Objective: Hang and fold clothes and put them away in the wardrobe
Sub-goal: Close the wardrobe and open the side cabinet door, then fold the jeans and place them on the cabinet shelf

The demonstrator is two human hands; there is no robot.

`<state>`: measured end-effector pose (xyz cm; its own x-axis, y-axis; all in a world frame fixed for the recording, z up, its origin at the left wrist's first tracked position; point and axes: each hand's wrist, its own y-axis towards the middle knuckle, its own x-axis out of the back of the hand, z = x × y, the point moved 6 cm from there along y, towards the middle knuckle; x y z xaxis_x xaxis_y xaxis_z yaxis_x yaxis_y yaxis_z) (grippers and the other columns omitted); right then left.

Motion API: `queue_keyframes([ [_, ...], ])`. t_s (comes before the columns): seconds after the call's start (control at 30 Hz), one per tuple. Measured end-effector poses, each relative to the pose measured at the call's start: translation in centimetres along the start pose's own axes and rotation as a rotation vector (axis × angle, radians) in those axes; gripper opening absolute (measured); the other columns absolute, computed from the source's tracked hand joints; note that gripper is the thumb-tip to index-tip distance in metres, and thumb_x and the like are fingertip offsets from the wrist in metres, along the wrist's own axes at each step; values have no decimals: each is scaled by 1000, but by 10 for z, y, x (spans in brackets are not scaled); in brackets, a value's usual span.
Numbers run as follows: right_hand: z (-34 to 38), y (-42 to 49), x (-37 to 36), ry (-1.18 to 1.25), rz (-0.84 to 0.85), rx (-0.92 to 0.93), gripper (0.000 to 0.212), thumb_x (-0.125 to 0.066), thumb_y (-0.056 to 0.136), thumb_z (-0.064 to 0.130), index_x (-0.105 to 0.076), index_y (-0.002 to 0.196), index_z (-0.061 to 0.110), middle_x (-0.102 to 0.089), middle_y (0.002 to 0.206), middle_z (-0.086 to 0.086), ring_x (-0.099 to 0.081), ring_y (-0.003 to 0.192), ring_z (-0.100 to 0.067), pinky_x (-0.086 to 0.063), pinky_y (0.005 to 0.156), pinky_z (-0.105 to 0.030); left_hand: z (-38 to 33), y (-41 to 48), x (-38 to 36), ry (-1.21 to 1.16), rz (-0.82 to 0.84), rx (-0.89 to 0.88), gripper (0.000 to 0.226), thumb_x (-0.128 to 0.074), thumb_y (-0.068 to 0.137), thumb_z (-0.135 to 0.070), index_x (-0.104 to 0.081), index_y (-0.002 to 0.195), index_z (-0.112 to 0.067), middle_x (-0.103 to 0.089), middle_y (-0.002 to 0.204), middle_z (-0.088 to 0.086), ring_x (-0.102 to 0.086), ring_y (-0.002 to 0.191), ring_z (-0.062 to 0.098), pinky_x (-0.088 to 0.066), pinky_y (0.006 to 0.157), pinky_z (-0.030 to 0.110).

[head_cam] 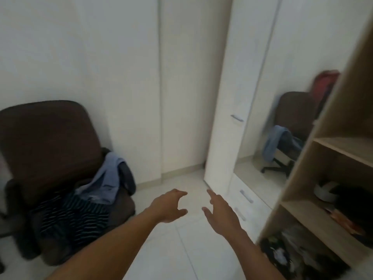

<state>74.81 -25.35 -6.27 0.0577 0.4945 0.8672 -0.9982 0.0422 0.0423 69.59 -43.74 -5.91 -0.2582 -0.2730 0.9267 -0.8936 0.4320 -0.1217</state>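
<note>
A brown office chair (46,142) stands at the left with clothes piled on its seat: a light blue garment (107,178) draped over the armrest and a dark striped garment (74,215) below it. My left hand (169,207) and my right hand (220,213) are both stretched out over the white floor, fingers spread, holding nothing. They hover to the right of the chair, apart from the clothes. The wardrobe's wooden shelves (302,190) stand at the right, with dark folded items on them.
A white wardrobe door (228,110) with a metal handle stands ahead. A mirror door (282,128) reflects the chair and clothes. Two white drawers (246,201) sit below it. White floor tiles lie between the chair and the wardrobe. The view is motion-blurred.
</note>
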Motion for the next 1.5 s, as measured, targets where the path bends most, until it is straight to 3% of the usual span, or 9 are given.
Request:
queue_keyframes([
  [0.27, 190, 105, -119, 1, 150, 217, 65, -47, 100, 46, -18, 156, 32, -41, 151, 4, -46, 135, -15, -42, 105, -31, 226, -47, 76, -44, -54, 264, 67, -60, 93, -49, -37, 151, -24, -38, 155, 0, -46, 134, 23, -42, 107, 38],
  [0.53, 298, 181, -188, -46, 236, 366, 65, -47, 101, 42, -17, 157, 26, -41, 151, -3, -45, 136, -21, -41, 107, -37, 355, -72, 112, -159, -94, 406, 63, -59, 97, -43, -38, 151, -19, -46, 151, 4, -49, 132, 26, -44, 100, 37],
  [0.63, 318, 212, -206, -77, 277, 405, 66, -46, 102, 39, -16, 158, 22, -36, 155, -5, -42, 139, -24, -40, 107, -38, 393, -66, 114, -182, -113, 468, 70, -61, 94, -49, -34, 153, -22, -33, 159, -1, -37, 142, 23, -37, 113, 41],
  [0.9, 341, 329, -273, -73, 364, 458, 68, -48, 101, 41, -18, 158, 20, -41, 152, -9, -51, 129, -28, -45, 100, -39, 474, 3, 106, -244, -110, 570, 71, -60, 94, -50, -32, 154, -23, -28, 161, -3, -32, 145, 22, -34, 115, 40],
  [1.13, 331, 436, -348, -85, 528, 499, 66, -49, 101, 39, -20, 158, 21, -41, 153, -6, -48, 133, -28, -43, 105, -39, 517, 80, 69, -444, -99, 748, 56, -60, 96, -44, -45, 145, -21, -42, 152, 3, -50, 130, 25, -42, 107, 42],
  [1.4, 341, 512, -429, -120, 704, 564, 66, -53, 101, 33, -24, 156, 12, -36, 157, -10, -40, 141, -28, -33, 112, -35, 557, 111, 38, -762, -223, 968, 46, -65, 94, -30, -56, 136, -13, -59, 135, 5, -56, 122, 21, -44, 94, 25],
  [1.5, 356, 530, -456, -145, 762, 590, 63, -55, 100, 29, -29, 154, 9, -38, 155, -12, -41, 140, -32, -33, 113, -37, 579, 128, 21, -878, -259, 1025, 40, -65, 95, -30, -60, 129, -11, -64, 128, 6, -60, 115, 22, -46, 89, 28],
])
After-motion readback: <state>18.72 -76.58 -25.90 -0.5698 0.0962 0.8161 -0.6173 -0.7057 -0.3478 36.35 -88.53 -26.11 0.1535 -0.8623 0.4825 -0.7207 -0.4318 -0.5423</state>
